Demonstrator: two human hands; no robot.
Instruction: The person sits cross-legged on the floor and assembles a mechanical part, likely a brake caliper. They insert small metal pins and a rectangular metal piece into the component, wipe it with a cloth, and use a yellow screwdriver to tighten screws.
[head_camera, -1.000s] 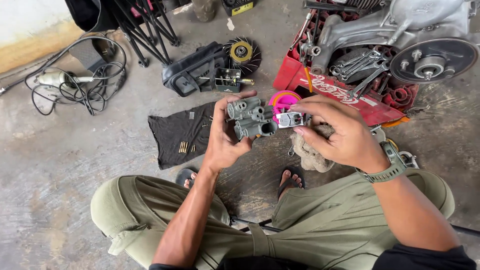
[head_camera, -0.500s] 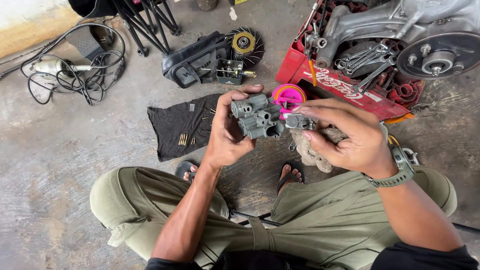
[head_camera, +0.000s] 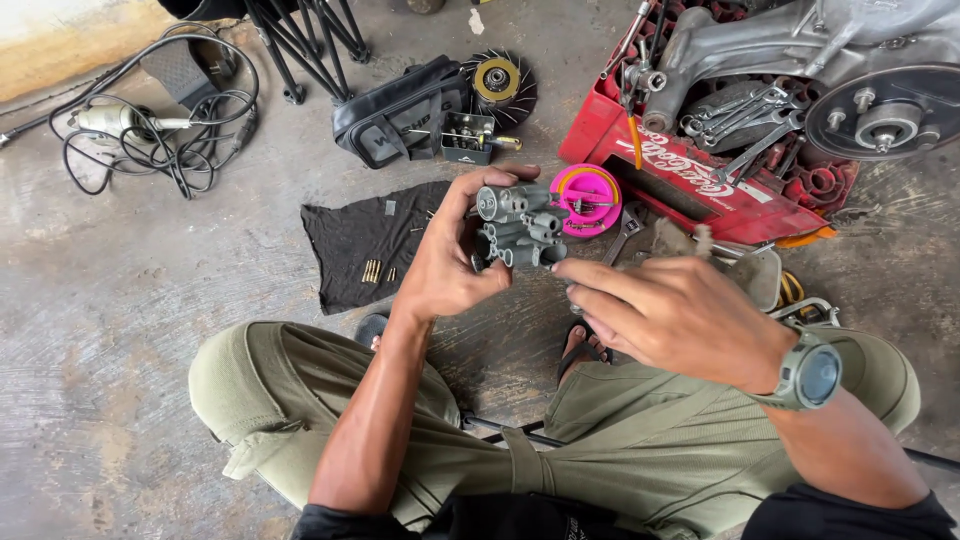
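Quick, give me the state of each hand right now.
Left hand: closed around the grey cast-metal carburettor body.
Right hand: holds nothing visible, fingers stretched toward the carburettor body; contact cannot be told.

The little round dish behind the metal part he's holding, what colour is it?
Bright pink; the round dish shows clearly in the head view, on the floor.

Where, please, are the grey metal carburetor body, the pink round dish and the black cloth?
grey metal carburetor body (head_camera: 515, 228), head view, middle of its casting.
pink round dish (head_camera: 590, 200), head view, on its inner face.
black cloth (head_camera: 350, 235), head view, a bare middle part.
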